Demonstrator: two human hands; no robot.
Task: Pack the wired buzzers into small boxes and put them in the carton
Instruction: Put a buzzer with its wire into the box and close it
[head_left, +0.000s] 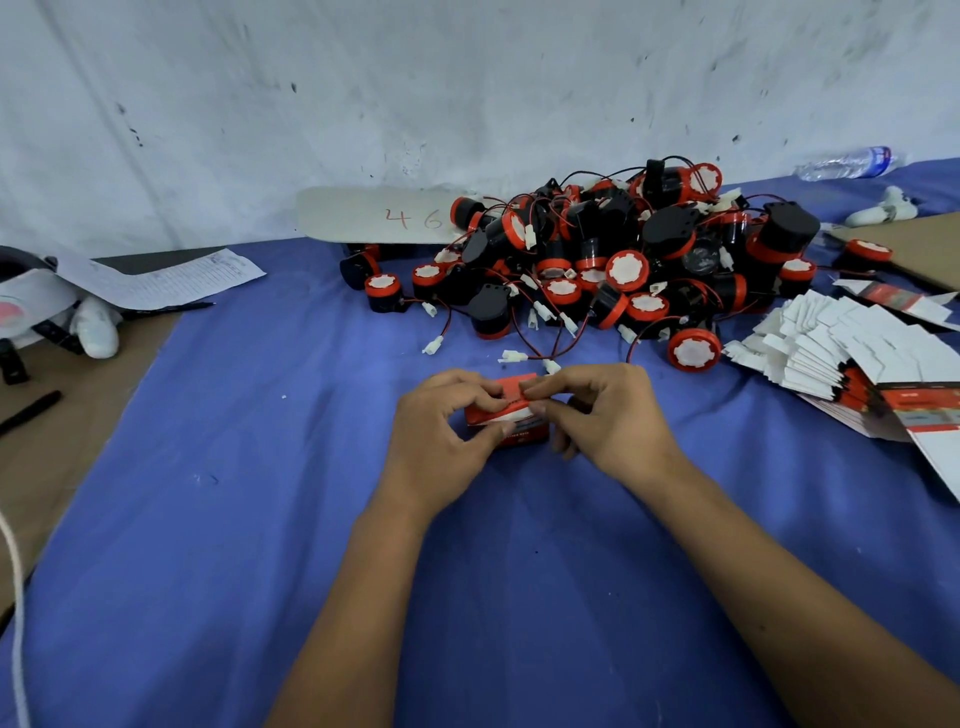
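Both my hands, left hand (441, 431) and right hand (602, 415), pinch the small box (511, 415); I should tuck its flap squarely, keeping wires inside.

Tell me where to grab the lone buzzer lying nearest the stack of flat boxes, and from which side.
Grip that buzzer by its round red rim, hand coming down from above and the near side. It lies at the pile's front edge with its white face tilted toward the camera, so the rim is exposed. Expect its wire to trail into the pile.
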